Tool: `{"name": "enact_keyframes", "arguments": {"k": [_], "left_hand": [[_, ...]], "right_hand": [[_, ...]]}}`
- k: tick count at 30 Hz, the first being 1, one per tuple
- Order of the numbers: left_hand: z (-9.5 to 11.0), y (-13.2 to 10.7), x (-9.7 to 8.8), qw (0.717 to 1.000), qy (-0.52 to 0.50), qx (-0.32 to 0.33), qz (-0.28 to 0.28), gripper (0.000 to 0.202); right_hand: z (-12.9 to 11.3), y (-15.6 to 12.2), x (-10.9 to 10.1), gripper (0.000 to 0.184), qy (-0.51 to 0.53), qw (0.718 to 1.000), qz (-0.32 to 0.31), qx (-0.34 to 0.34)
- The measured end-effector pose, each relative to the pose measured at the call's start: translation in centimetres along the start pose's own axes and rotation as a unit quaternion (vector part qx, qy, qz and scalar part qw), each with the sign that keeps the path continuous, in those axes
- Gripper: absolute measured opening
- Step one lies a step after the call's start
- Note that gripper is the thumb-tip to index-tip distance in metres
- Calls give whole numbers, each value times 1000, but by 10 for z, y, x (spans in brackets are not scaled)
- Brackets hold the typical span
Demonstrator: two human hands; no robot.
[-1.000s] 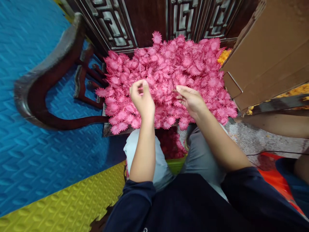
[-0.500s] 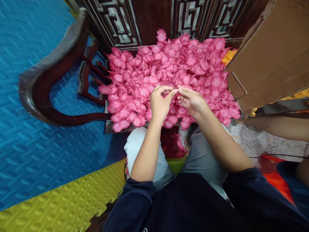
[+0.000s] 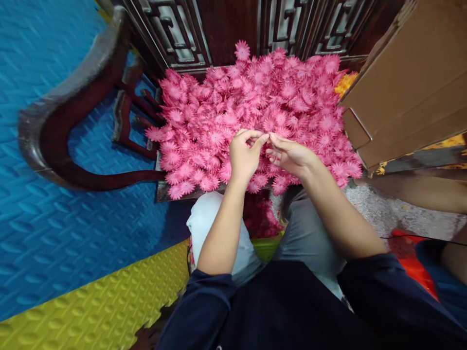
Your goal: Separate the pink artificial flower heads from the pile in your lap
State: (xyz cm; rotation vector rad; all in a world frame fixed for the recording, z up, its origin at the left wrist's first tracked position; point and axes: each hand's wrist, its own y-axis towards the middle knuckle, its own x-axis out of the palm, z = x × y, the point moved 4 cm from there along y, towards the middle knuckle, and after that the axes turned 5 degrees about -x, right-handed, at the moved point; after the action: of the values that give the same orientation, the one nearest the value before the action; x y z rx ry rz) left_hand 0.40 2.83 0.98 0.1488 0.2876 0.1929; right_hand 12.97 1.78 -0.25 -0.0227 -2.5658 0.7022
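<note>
A big heap of pink fabric flowers [image 3: 251,102] covers a dark wooden seat in front of me. My left hand [image 3: 243,156] hovers over the near part of the heap, thumb and fingers pinched together. My right hand [image 3: 292,155] meets it fingertip to fingertip, its fingers also pinched. Both pinch at the same spot, on something small that I cannot make out against the flowers. My knees in grey trousers [image 3: 306,233] sit just below the seat edge.
A dark wooden chair arm [image 3: 69,112] curves out at the left over blue foam floor mats [image 3: 44,233] and a yellow mat [image 3: 102,311]. A brown cardboard box [image 3: 408,87] stands at the right. Another person's bare arm [image 3: 419,194] lies at the right edge. Carved dark wood panels [image 3: 219,24] stand behind.
My left hand has moved right from the left part of the heap and joined its fingertips with my right hand. In the last half second both hands stayed nearly still.
</note>
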Motion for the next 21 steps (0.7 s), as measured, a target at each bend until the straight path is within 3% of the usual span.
{"name": "enact_keyframes", "arguments": {"k": [5, 12, 21], "left_hand": [[-2, 1, 3, 1000, -5, 2, -1, 9], [1, 0, 8, 998, -2, 30, -46, 12], [2, -3, 8, 998, 25, 49, -21, 15]], "right_hand": [[-1, -1, 3, 9, 12, 1000, 4, -11], [-3, 0, 2, 17, 17, 999, 32, -39], [-4, -1, 4, 19, -2, 998, 36, -59]]}}
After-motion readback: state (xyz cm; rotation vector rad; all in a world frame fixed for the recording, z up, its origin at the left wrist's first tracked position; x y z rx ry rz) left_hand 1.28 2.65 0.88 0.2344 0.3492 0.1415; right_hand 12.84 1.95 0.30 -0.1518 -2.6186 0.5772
